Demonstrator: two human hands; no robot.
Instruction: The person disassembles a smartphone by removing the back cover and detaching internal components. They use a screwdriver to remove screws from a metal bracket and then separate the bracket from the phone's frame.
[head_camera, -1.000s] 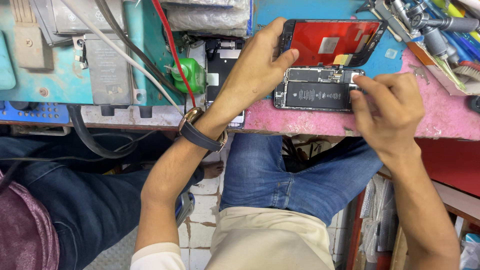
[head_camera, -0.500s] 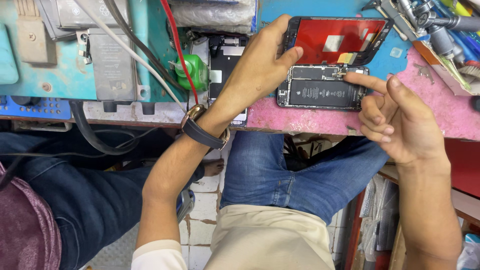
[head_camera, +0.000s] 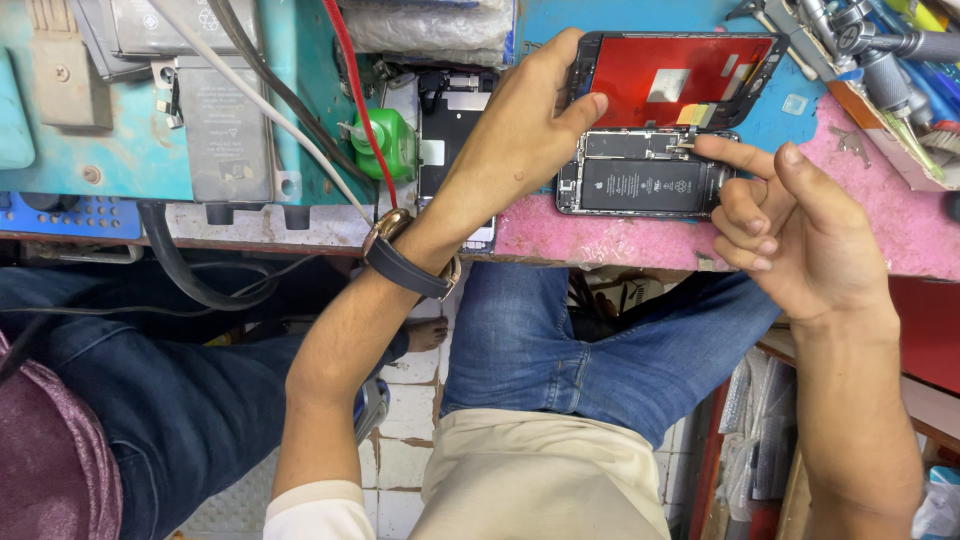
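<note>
Left hand (head_camera: 520, 130) pinches the red screen panel (head_camera: 680, 80) at its left edge; right hand (head_camera: 790, 230), fingers curled, presses its forefinger onto the opened phone body (head_camera: 640, 185) on the bench (head_camera: 620, 245).

You sit at a workbench (head_camera: 610, 245) whose top is worn pink on your right and chipped turquoise (head_camera: 120, 150) on your left, the paint scuffed through in patches. A blue tray (head_camera: 60, 215) sits along the bench's front edge at far left, and a thick black cable (head_camera: 185, 275) loops beneath it. Below your knees the floor (head_camera: 405, 440) is pale tile with dark grout lines. At lower right a red cabinet frame (head_camera: 715, 450) stands beside stacked plastic-wrapped packets (head_camera: 755, 430). The light is even and bright, throwing only soft shadows under the bench edge.
</note>
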